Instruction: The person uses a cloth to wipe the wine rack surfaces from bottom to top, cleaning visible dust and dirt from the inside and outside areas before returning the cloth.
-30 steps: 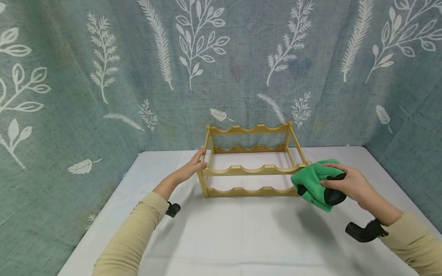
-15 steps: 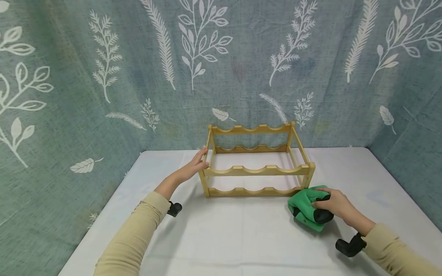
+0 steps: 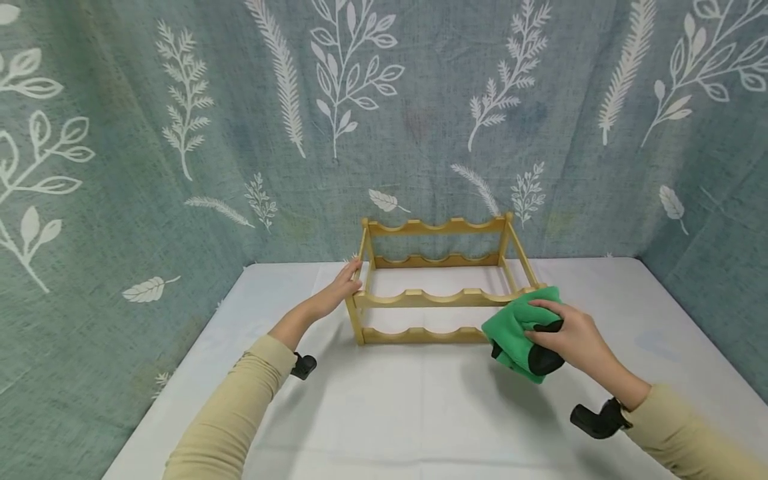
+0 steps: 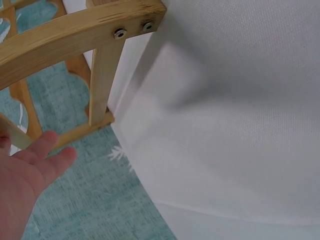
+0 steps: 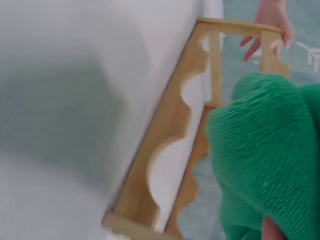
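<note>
Head view: right hand [image 3: 579,340] pinching a bunched green cloth [image 3: 513,330] with black patches, thumb and fingers pressed into its right side; cloth sits just left of the grip, up off the tabletop. Changed since half a second ago: hand and cloth have risen and shifted a bit left; then the cloth was down by the rack's lower front corner with the post above it showing, now it covers that post. Whether cloth touches wood, can't tell. Right wrist view shows mostly the cloth's fuzzy face, one fingertip poking out underneath. Left of and beyond the grip: wooden rack [image 3: 444,301], upright, scalloped rails, not moved. At its far end from the grip, left hand [image 3: 329,297] same place as before, fingers straight and spread against the side rail; left wrist view shows two fingertips reaching past the wood. Back from the grip, nearer the person: black wrist device [image 3: 600,420], then tan sleeve [image 3: 690,433]. Below the grip: white tablecloth [image 3: 420,400]. Farthest out, behind the rack: blue-green curtain [image 3: 420,133] with white leaf prints.
</note>
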`<state>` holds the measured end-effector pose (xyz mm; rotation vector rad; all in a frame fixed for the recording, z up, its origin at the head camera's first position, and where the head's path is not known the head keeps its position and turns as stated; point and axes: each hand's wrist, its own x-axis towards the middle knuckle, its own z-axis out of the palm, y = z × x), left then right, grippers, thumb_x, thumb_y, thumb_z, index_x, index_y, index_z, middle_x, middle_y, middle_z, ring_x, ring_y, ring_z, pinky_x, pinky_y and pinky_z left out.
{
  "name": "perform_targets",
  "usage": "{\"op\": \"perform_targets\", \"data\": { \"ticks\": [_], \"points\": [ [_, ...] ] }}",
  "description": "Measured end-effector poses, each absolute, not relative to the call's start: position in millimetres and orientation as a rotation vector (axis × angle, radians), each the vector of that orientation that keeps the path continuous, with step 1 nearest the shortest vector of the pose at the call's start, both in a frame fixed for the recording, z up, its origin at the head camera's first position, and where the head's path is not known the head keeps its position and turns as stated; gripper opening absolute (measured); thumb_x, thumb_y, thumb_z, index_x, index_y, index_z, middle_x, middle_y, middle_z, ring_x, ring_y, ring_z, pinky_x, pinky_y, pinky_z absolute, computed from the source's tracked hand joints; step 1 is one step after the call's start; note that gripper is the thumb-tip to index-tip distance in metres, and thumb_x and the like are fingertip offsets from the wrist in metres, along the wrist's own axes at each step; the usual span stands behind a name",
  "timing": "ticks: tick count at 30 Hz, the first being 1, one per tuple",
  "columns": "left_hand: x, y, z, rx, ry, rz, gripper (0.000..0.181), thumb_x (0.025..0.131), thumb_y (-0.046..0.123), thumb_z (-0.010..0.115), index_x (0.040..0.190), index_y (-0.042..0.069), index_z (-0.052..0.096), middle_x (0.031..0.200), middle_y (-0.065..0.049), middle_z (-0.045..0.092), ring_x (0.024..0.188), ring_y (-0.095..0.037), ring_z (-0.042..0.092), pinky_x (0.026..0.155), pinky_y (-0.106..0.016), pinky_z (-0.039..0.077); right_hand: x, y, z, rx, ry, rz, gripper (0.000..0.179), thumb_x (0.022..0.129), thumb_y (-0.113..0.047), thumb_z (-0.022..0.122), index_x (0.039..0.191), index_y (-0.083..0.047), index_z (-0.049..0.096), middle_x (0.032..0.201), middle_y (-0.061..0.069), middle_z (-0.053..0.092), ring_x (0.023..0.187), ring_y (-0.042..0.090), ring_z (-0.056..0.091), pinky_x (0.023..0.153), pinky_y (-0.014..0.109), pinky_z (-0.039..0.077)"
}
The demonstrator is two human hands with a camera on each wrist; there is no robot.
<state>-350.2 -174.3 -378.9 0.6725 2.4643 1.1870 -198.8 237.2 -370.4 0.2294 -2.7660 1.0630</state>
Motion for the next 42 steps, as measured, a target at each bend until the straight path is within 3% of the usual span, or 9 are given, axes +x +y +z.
{"op": "perform_targets", "data": {
  "ticks": [6, 12, 20, 31, 36, 42],
  "points": [
    [-350.8, -175.4, -380.7, 0.664, 2.473, 1.166, 0.071, 0.094, 0.046, 0.028, 0.148, 0.013, -0.003, 0.153, -0.006, -0.014, 0.139, -0.028, -0.015, 0.106, -0.062, 0.005, -213.5, 208.4, -382.1, 0.233, -2.757, 1.213, 0.056, 0.079, -0.022, 0.071, 0.127, -0.001, 0.052, 0.121, 0.029, 0.052, 0.106, 0.042, 0.053, 0.074, 0.044, 0.05],
    [-350.2, -174.5, -380.7, 0.668, 2.471, 1.166, 0.069, 0.094, 0.046, 0.028, 0.149, 0.015, -0.003, 0.153, -0.006, -0.013, 0.139, -0.028, -0.014, 0.106, -0.062, 0.005, -228.6, 166.7, -386.2, 0.328, -2.741, 1.313, 0.053, 0.078, -0.02, 0.072, 0.126, -0.005, 0.055, 0.122, 0.025, 0.054, 0.102, 0.035, 0.056, 0.07, 0.037, 0.049],
    [-348.6, -173.6, -379.5, 0.665, 2.49, 1.159, 0.069, 0.094, 0.045, 0.026, 0.148, 0.012, -0.002, 0.153, -0.008, -0.013, 0.139, -0.029, -0.015, 0.105, -0.062, 0.004, -241.5, 98.4, -381.5, 0.414, -2.699, 1.453, 0.052, 0.076, -0.018, 0.074, 0.124, -0.011, 0.058, 0.121, 0.019, 0.057, 0.104, 0.03, 0.057, 0.078, 0.04, 0.05],
    [-346.8, -174.5, -378.2, 0.661, 2.492, 1.139, 0.069, 0.095, 0.05, 0.026, 0.149, 0.017, -0.002, 0.153, -0.006, -0.016, 0.139, -0.029, -0.015, 0.104, -0.064, 0.006, -253.4, 19.5, -377.6, 0.673, -2.68, 1.461, 0.052, 0.079, -0.018, 0.072, 0.127, -0.007, 0.054, 0.119, 0.014, 0.059, 0.105, 0.024, 0.058, 0.083, 0.037, 0.05],
    [-347.2, -173.7, -378.6, 0.662, 2.478, 1.138, 0.073, 0.093, 0.056, 0.027, 0.149, 0.018, -0.001, 0.153, -0.006, -0.016, 0.139, -0.028, -0.014, 0.105, -0.063, 0.007, -256.0, 8.7, -376.6, 0.697, -2.703, 1.446, 0.053, 0.079, -0.019, 0.071, 0.127, -0.006, 0.053, 0.12, 0.015, 0.059, 0.106, 0.025, 0.058, 0.084, 0.037, 0.049],
    [-347.4, -176.0, -377.9, 0.681, 2.487, 1.122, 0.074, 0.093, 0.056, 0.026, 0.149, 0.016, -0.002, 0.153, -0.007, -0.016, 0.139, -0.029, -0.014, 0.105, -0.062, 0.008, -250.3, 30.1, -376.1, 0.607, -2.72, 1.445, 0.05, 0.078, -0.019, 0.073, 0.124, -0.008, 0.057, 0.118, 0.015, 0.06, 0.102, 0.025, 0.059, 0.08, 0.037, 0.05]
  ]
}}
